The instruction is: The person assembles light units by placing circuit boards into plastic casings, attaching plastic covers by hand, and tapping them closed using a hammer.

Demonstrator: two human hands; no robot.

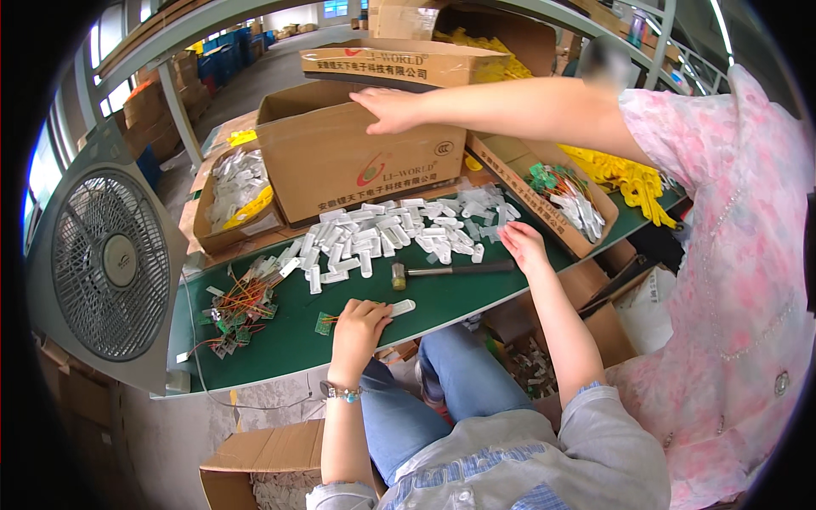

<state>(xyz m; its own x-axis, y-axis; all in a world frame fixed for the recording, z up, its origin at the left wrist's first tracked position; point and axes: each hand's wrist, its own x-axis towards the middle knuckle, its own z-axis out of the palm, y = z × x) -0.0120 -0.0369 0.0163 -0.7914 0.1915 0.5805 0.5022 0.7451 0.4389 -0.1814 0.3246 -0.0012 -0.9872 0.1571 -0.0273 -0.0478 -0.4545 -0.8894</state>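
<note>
My left hand (361,327) lies closed on a white plastic casing (402,308) near the table's front edge. From under that hand, thin wires lead to a small green circuit board (324,324). My right hand (527,246) is at the right end of the white casing pile (374,236), its fingertips pinched on a translucent plastic piece (489,231). More translucent pieces (483,202) lie just beyond. A hammer (450,269) rests between my hands, its head to the left. Left of my left hand sits a tangle of green boards with red wires (242,310).
A grey fan (119,255) stands at the left. Cardboard boxes (340,170) line the table's far side; one at right (544,200) holds boards and casings. Another person's arm (510,106) reaches over the large box from the right. An open carton (263,450) is below left.
</note>
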